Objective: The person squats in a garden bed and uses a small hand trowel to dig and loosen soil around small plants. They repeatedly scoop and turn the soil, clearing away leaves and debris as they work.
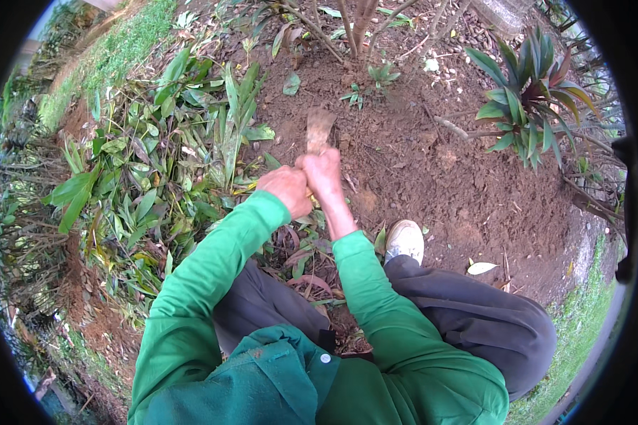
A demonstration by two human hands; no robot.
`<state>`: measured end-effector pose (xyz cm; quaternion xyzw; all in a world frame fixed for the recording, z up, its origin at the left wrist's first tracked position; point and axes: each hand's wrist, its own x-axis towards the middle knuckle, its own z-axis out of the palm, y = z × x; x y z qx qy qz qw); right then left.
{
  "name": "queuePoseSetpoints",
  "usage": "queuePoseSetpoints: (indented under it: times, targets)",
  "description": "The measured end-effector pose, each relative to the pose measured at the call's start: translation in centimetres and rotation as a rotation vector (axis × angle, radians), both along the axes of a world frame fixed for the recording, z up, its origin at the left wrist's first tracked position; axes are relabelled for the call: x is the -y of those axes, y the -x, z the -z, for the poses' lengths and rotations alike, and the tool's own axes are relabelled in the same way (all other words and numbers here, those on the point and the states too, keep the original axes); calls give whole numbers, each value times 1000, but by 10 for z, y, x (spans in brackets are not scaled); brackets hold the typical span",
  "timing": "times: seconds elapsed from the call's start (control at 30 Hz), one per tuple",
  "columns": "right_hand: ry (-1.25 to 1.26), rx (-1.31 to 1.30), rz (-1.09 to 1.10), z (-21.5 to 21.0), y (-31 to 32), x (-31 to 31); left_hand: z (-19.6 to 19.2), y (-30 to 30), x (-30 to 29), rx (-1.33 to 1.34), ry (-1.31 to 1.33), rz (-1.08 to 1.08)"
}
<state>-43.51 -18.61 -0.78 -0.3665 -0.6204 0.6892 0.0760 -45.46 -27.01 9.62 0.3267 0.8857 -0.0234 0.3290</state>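
Note:
My left hand (287, 191) and my right hand (321, 171) are both closed, one against the other, in front of my knees. From the top of my right fist sticks out the short, flared flat blade of a soil-caked digging tool (320, 127), its tip against the brown soil. My fingers hide most of its handle; a bit of yellow shows beside my left hand. The blade lies over loose, dug soil (432, 170), just short of a small green seedling (354, 95) and the stems of a shrub (361, 32).
A heap of cut leaves and stalks (149, 170) covers the ground at the left. At the far right grows a rosette plant (528, 99) with green and reddish leaves, near a bare branch (461, 131). My white shoe (405, 241) rests on the soil; grass (581, 319) borders it.

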Motion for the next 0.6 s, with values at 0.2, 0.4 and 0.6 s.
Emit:
queuePoseSetpoints:
  times: [0.2,0.4,0.6]
  targets:
    - [80,152,-159,11,-41,62,11,-42,50,-13,28,-124]
    - [-256,364,-355,35,-9,19,68,-17,19,184,-154,-255]
    - [-517,515,-466,26,-7,26,83,-27,35,519,-205,-613]
